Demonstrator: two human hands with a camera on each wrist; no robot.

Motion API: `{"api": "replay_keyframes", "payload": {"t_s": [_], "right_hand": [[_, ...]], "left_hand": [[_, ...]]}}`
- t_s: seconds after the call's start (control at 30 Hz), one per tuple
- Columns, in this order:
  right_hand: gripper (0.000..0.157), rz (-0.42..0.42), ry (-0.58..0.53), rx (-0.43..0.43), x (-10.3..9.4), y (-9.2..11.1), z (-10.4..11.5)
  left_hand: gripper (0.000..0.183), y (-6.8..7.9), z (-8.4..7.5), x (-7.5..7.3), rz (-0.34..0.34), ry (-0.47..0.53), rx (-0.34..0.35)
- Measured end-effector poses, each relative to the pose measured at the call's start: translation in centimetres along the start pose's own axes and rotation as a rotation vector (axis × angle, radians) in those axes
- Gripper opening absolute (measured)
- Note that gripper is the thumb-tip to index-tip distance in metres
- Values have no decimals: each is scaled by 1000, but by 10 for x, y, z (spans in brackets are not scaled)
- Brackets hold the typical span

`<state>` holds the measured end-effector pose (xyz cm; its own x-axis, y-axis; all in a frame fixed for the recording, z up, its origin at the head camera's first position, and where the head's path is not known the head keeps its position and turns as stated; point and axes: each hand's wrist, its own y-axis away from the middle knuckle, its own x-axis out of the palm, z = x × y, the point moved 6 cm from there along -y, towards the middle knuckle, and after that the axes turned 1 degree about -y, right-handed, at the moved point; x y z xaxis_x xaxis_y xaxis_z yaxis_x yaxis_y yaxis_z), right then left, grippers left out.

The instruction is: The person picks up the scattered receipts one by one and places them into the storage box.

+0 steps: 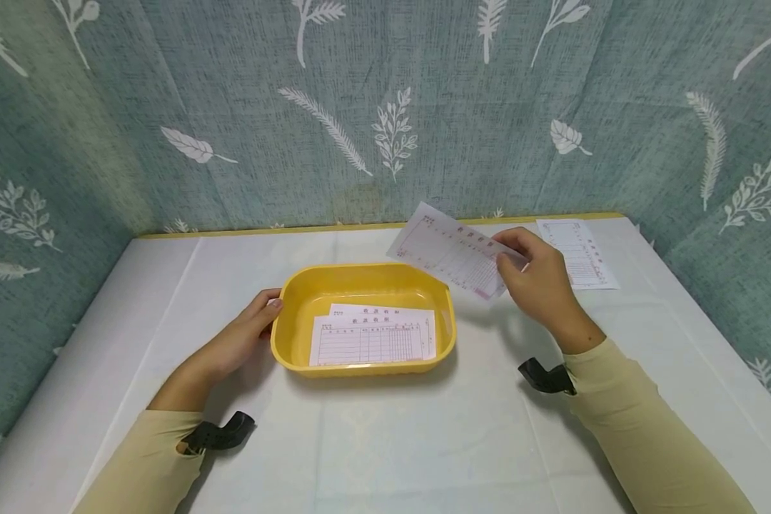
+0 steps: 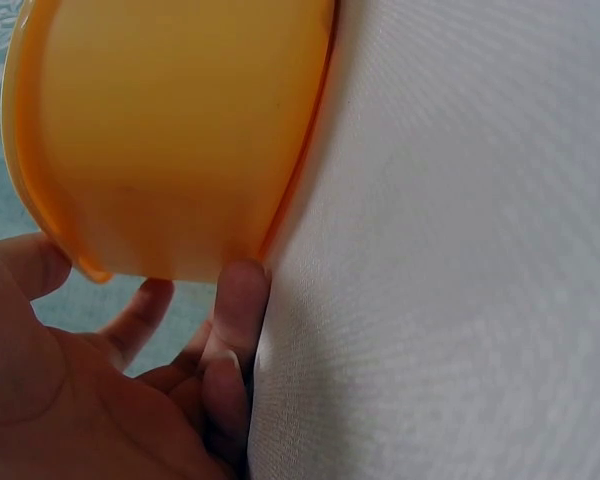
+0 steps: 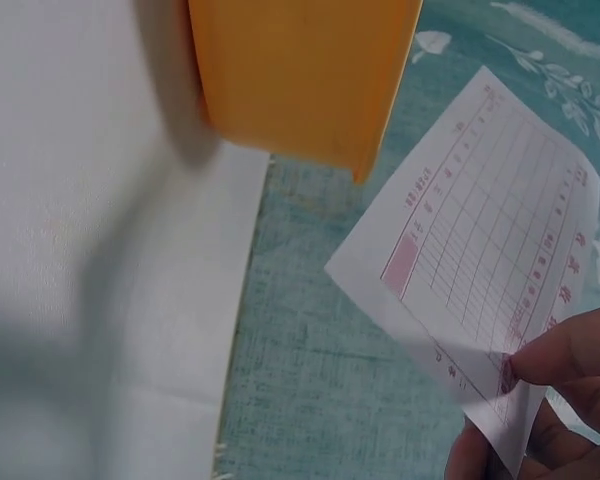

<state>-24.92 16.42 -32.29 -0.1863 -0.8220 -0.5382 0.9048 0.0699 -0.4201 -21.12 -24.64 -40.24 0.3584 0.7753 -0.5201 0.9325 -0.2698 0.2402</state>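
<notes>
From where I stand, the left hand (image 1: 240, 334) comes first, its grip closed on the end of a shallow yellow plastic tray (image 1: 363, 371), thumb at the rim and fingers against the outer wall, presumably to stop something so light from sliding. The tray sits lengthwise on the white cloth-covered counter (image 1: 385, 442), within easy reach of both hands. Inside, a white printed paper slip (image 1: 373, 343) overlaps a second white paper slip (image 1: 360, 310), its heading just showing behind; they lie flat, perhaps so they stay neatly together. Beside the tray's right end, a third white form with red print (image 1: 443, 246) hangs tilted in the air. The right hand (image 1: 542, 282) has its grip pinched on one end only, thumb on the printed face, likely to leave the rest free. Farthest right, a loose white form (image 1: 581, 257) lies on the counter, partly hidden by that hand.
</notes>
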Motion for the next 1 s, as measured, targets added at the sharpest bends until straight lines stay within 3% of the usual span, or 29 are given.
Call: {"api": "replay_keyframes", "payload": {"t_s": [0.53,1.0], "right_hand": [[25,44,-31,-46,10,6,12],[24,155,-77,-3,32,16,16]], "left_hand": [[56,0,0,-1,-5,8,3],[57,0,2,0,2,-1,2]]}}
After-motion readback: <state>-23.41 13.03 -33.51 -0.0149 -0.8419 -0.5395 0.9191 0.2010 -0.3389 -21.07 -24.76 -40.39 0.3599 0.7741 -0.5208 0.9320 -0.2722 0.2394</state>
